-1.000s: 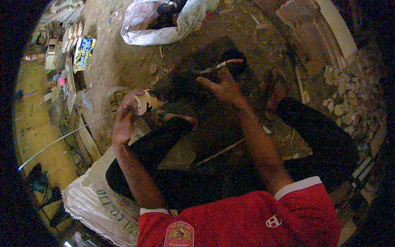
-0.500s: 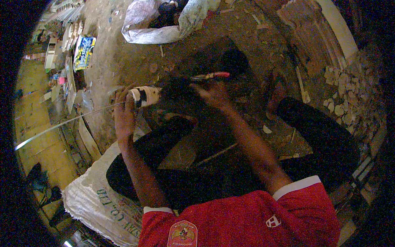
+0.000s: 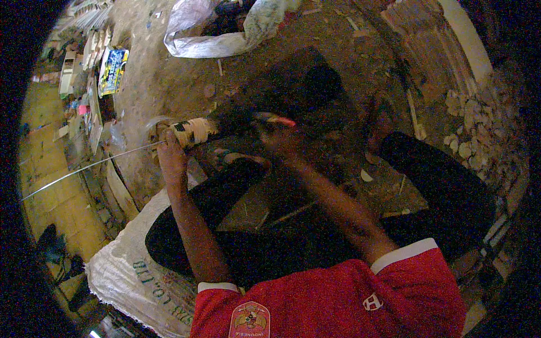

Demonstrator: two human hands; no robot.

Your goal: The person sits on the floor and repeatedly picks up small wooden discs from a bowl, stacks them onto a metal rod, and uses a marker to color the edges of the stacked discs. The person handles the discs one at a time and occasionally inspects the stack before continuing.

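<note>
Down on the dirt floor, the person sits with legs spread, both hands out in front over a dark slab (image 3: 298, 84). Their left hand (image 3: 171, 151) is closed round a bundle wrapped in pale tape (image 3: 194, 130) — a stubby roll with a darker band near its left end, lying roughly level and pointing toward the right hand. From the left end of the bundle a long thin rod or wire (image 3: 84, 169) runs off, bright and slightly bowed, reaching toward the yellow floor at the left. The right hand (image 3: 279, 138) is blurred; it sits just right of the bundle, fingers curled by something with a red-and-pale end (image 3: 280, 120), but whether it clamps that piece cannot be told. Between the two hands the bundle passes into a dark, shadowed mass — its shape is not readable. A white woven sack (image 3: 132, 276) lies under the left leg, and a crumpled clear plastic sheet (image 3: 214, 34) sits beyond the slab.
</note>
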